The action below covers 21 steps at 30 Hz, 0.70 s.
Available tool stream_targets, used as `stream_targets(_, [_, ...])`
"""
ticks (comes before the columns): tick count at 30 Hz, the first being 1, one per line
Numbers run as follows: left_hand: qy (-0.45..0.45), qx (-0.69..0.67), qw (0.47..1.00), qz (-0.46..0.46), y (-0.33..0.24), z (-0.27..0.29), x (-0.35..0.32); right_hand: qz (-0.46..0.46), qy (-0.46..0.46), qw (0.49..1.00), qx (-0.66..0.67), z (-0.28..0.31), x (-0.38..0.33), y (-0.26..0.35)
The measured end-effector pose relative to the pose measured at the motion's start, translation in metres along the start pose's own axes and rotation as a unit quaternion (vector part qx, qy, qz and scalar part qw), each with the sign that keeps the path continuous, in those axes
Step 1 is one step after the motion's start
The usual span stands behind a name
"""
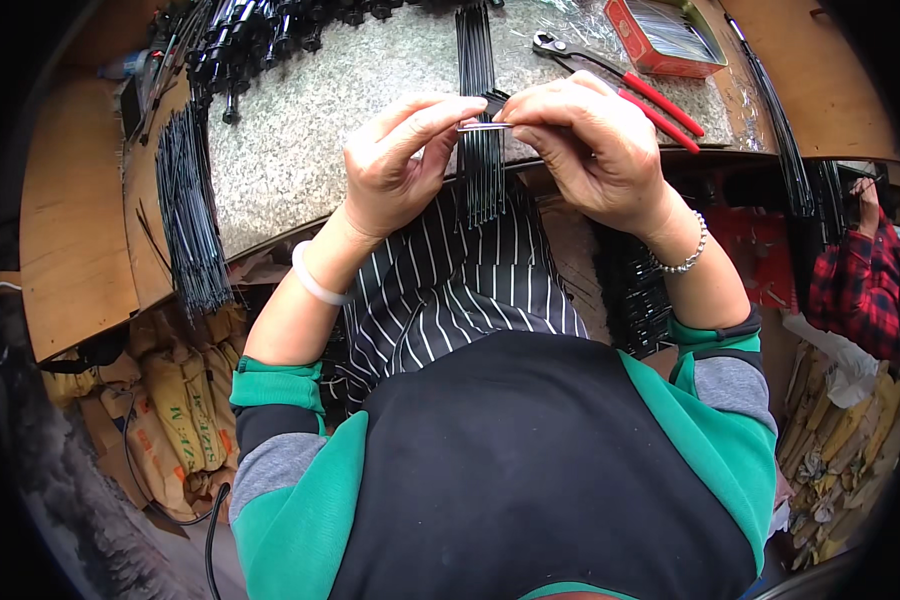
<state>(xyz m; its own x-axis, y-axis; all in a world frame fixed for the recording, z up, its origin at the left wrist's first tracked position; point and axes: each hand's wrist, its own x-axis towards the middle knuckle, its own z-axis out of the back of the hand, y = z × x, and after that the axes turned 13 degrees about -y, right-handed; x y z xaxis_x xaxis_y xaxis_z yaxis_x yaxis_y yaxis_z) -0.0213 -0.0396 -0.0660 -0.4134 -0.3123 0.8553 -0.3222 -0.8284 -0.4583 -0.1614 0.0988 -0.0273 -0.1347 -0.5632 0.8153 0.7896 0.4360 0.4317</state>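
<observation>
Both hands meet just above the near edge of the speckled counter [300, 120]. The left hand [395, 165] and the right hand [585, 150] each pinch one end of a thin metal rod [485, 127], so the grip of each is narrow, thumb and forefinger closed on the rod. The rod lies level between them, its long axis running left to right across the body, with only its short middle showing in the gap between the fingertips. Neither hand is nearer; the rod bridges both.

Directly beneath the grip, a bundle of black rods [480, 150] lies on the counter, its long axis running away from the body, crossing the held rod at a right angle. Just beyond the right hand lie red-handled pliers [630, 85]; farther off, an open red box [660, 35]. Well to the left of the left hand lies another dark rod bundle [185, 210].
</observation>
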Motion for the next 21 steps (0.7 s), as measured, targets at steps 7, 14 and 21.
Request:
stream_targets(7, [0.067,0.015,0.997,0.036,-0.002,0.002,0.000,0.013,0.009,1.000,-0.002,-0.003,0.001,0.000])
stream_targets(14, [0.261,-0.142,0.950,0.094,0.017,-0.013,0.004,0.054,0.008,0.997,0.063,-0.017,0.004,0.012])
stream_targets(21, [0.398,-0.016,0.917,0.028,0.001,-0.002,0.012,-0.079,-0.122,0.957,-0.252,0.073,0.004,-0.078])
